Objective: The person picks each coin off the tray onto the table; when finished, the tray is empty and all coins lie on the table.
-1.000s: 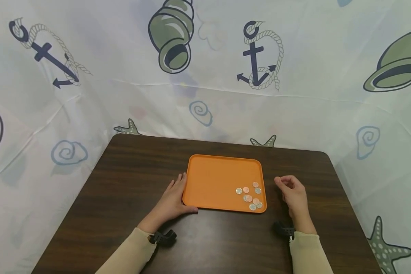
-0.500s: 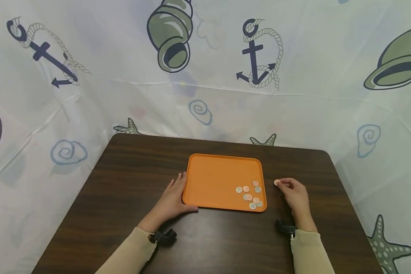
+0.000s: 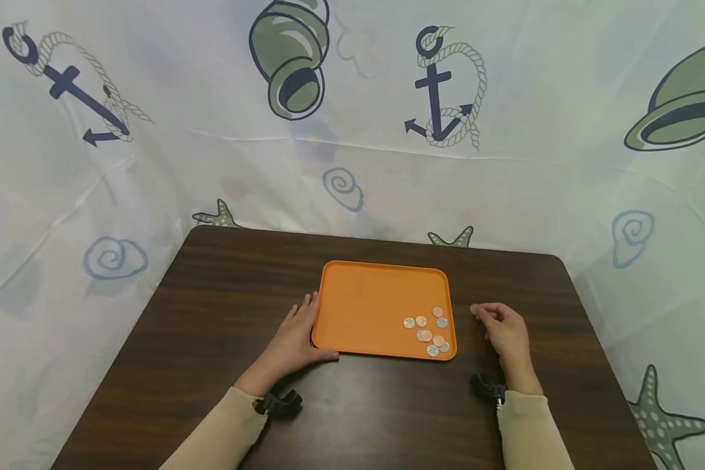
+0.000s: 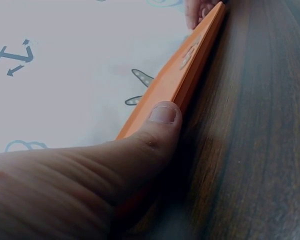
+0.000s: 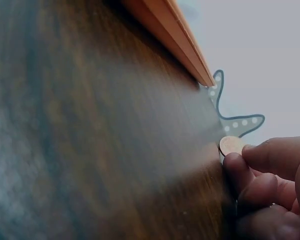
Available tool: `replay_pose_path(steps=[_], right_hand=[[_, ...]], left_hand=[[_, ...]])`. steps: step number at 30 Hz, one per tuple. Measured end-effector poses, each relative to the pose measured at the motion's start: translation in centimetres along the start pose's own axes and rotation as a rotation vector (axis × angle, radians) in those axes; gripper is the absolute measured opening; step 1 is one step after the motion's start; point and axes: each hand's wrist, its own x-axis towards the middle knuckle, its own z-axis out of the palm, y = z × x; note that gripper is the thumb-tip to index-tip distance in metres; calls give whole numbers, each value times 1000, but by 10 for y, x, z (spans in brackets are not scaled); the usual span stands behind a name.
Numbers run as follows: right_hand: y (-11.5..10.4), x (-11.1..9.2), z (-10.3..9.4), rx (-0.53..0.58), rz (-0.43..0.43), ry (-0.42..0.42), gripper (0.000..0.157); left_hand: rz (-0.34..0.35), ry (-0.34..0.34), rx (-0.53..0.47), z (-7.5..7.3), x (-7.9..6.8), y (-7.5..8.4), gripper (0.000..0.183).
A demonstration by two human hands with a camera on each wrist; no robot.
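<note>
An orange tray point(image 3: 370, 307) lies on the dark table, with several copper and silver coins point(image 3: 426, 335) gathered in its front right corner, some overlapping. My left hand point(image 3: 290, 339) rests at the tray's front left corner. Its straight fingers lie along the left side, and its thumb point(image 4: 162, 117) presses the front rim in the left wrist view. Off the tray's right side, my right hand point(image 3: 505, 333) pinches a copper coin point(image 5: 231, 145) between thumb and index finger. The other fingers are curled, and pale slivers between them are too small to identify.
Dark wood-grain table point(image 3: 388, 418) surrounds the tray, with rounded far corners. A white cloth point(image 3: 376, 196) printed with anchors, shells and starfish hangs behind it and at the sides. Each wrist wears a black camera mount point(image 3: 282, 405).
The copper coin came into sight at my right fingertips half a second ago and now shows narrower. The left hand and tray hold still; the head view has tilted down slightly.
</note>
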Motion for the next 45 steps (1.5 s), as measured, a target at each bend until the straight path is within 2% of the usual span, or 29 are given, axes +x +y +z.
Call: replay_pose_path(steps=[7, 12, 17, 20, 27, 30, 33, 37, 40, 45], right_hand=[[-4, 0, 3, 11, 12, -13, 34], [-3, 0, 0, -95, -21, -58, 36], [-2, 1, -3, -193, -113, -120, 43], [-2, 2, -5, -196, -150, -147, 44], [-4, -2, -6, -176, -155, -174, 45], [-9, -10, 0, -147, -165, -196, 40], [-22, -20, 8, -164, -206, -221, 32], [-46, -31, 15, -291, -298, -239, 21], [-63, -40, 15, -416, -348, -291, 15], [-75, -46, 16, -551, -411, -376, 13]], left_hand=[[5, 11, -20, -1, 0, -3, 144], [6, 7, -18, 0, 0, -3, 144], [18, 9, -17, 1, 1, -2, 143], [21, 12, -16, 1, 1, -2, 143], [27, 16, -17, 0, 2, -2, 142], [19, 7, -22, 0, -1, -2, 142], [7, 2, -27, 0, -3, -2, 142], [2, 4, -29, 0, -4, -1, 142], [6, 3, -29, 0, -3, -1, 142], [10, -9, -19, -3, 2, 1, 141]])
